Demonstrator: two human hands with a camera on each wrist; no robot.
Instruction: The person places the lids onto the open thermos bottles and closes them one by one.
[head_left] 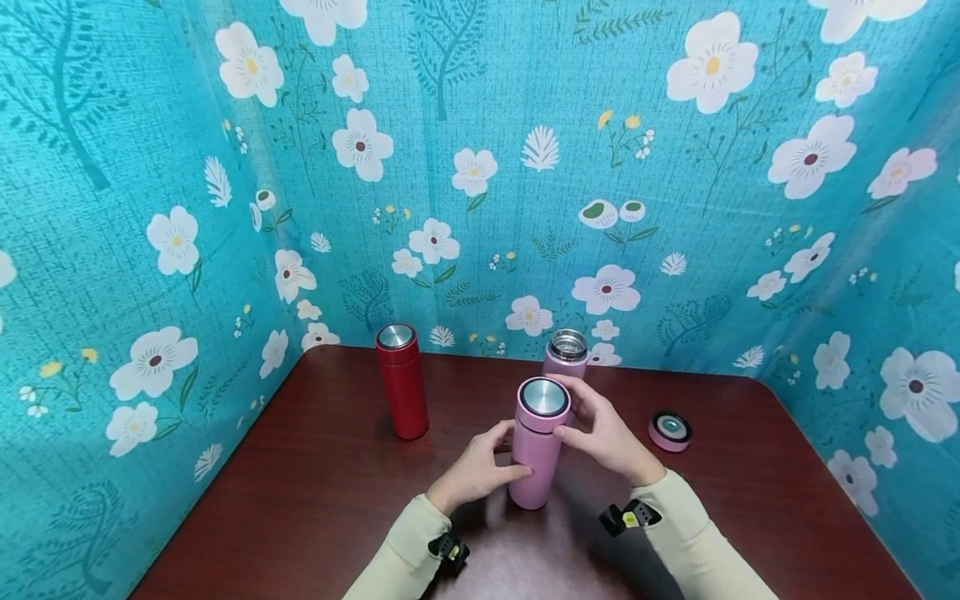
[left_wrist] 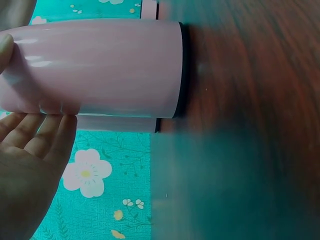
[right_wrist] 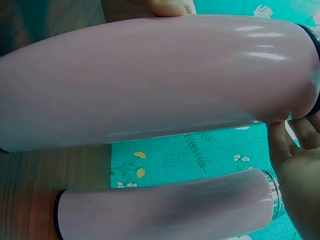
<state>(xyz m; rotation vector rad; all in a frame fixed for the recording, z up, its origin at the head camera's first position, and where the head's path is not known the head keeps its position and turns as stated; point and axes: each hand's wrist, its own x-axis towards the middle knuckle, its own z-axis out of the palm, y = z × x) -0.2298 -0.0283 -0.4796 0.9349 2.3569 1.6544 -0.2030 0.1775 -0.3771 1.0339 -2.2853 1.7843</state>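
A pink thermos (head_left: 535, 462) with a steel-topped lid (head_left: 544, 397) stands upright near the middle of the table. My left hand (head_left: 477, 468) grips its body from the left, thumb at the front and fingers round the far side. Higher up, my right hand (head_left: 602, 427) holds it from the right around the lid and neck. In the left wrist view the dark base of this thermos (left_wrist: 105, 70) shows close to the tabletop. Just behind it stands a second pink thermos (head_left: 562, 364), its steel mouth uncovered; the right wrist view shows this other body (right_wrist: 160, 210) apart from the held one.
A red thermos (head_left: 405, 396) with its lid on stands at the back left. To the right, a loose pink lid (head_left: 670, 432) lies on the dark wooden table (head_left: 315, 483). Blue flowered cloth (head_left: 495, 225) walls in the back and both sides.
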